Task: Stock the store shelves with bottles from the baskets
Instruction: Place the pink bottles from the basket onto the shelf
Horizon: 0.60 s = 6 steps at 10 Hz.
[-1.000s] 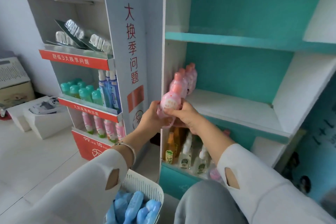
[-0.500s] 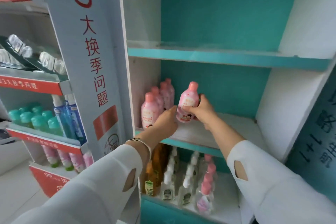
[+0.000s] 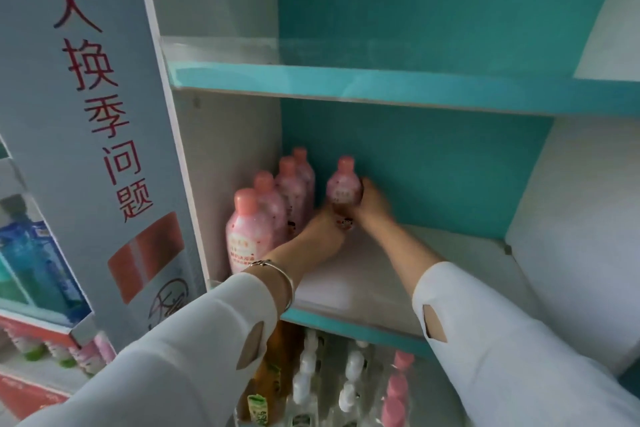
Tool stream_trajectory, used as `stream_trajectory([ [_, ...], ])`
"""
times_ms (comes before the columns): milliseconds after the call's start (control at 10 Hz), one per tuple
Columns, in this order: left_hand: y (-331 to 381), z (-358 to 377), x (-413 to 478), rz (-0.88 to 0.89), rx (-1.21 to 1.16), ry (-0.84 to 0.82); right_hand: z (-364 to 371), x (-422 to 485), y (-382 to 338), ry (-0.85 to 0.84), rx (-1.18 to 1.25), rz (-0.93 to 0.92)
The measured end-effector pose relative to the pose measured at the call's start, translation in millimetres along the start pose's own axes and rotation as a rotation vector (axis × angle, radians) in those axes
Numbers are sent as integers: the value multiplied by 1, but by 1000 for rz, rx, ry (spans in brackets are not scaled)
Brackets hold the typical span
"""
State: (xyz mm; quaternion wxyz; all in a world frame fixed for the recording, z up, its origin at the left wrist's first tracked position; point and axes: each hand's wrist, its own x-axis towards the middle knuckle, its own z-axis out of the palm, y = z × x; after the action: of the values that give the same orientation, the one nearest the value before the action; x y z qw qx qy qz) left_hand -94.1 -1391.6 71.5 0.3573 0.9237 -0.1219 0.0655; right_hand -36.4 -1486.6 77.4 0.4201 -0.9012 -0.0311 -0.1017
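Observation:
A pink bottle [image 3: 343, 189] with a pink cap stands upright at the back of the middle shelf [image 3: 398, 274], against the teal back wall. My right hand [image 3: 372, 204] grips its right side. My left hand [image 3: 325, 229] touches its lower left side; its fingers are blurred and partly hidden. To the left, a row of several matching pink bottles [image 3: 249, 229] runs front to back along the white side wall. No basket is in view.
The shelf above [image 3: 381, 83] has a teal front edge. The lower shelf holds an orange bottle [image 3: 273, 378], white pump bottles [image 3: 304, 381] and pink-capped bottles [image 3: 398, 388]. A grey sign panel [image 3: 93, 135] with red characters stands at left, beside blue bottles [image 3: 38, 253].
Both hands carried the pink bottle from in front of the unit onto the middle shelf, then back toward the teal wall. The camera moved closer and rightward; the basket left the view.

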Motion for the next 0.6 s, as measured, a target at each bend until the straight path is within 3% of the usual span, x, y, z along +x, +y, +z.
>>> stream_trajectory([
  [200,9,-6,-3,-30,160,152,3,-8,-5,56,53,79],
  [300,10,-11,-22,41,169,104,-5,-23,-4,95,10,75],
  [400,13,-16,-40,-41,108,152,-17,-55,-7,151,-44,35],
  [600,34,-37,-101,-25,113,238,-24,-126,-29,25,-33,-106],
])
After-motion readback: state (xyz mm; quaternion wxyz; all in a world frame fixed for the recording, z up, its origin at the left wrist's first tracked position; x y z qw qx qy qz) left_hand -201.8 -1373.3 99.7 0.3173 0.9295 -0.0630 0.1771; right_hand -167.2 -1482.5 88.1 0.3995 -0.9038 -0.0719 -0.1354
